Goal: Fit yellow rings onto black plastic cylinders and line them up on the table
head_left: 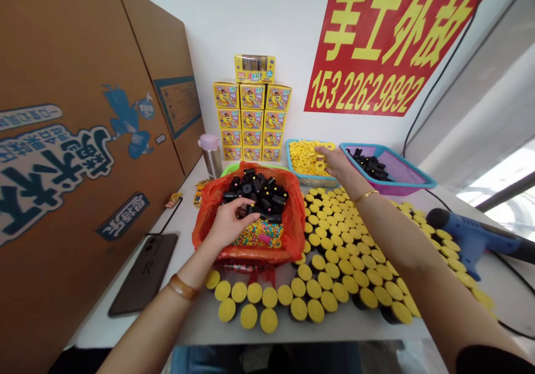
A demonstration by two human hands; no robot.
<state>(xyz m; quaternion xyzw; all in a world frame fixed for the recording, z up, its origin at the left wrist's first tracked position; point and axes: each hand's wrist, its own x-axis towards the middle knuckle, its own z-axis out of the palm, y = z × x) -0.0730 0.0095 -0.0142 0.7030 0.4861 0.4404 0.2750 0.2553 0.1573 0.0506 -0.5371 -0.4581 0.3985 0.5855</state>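
Observation:
My left hand (234, 221) is at the red-lined basket (295, 240), its thumb and fingers curled round a small black cup (251, 209). Around it lie more black cups (265, 187), some with coloured dots on them. Below them, tiny multicoloured beads (254, 234) fill the front of the basket, with a pink piece (264, 239) among them. My right hand (334, 159) reaches into the blue basket (296, 168) of yellow ring-shaped caps (305, 156). Its fingers are closed at the pile and seem to pinch one cap; the fingertips are partly hidden.
Many yellow-capped black cups (343, 240) stand across the table. A purple and blue basket (401, 173) holds black parts. A blue power tool (472, 240) lies right, a phone (144, 273) left. A bottle (211, 156), stacked yellow boxes (253, 120) and a large carton (83, 140) stand behind and left.

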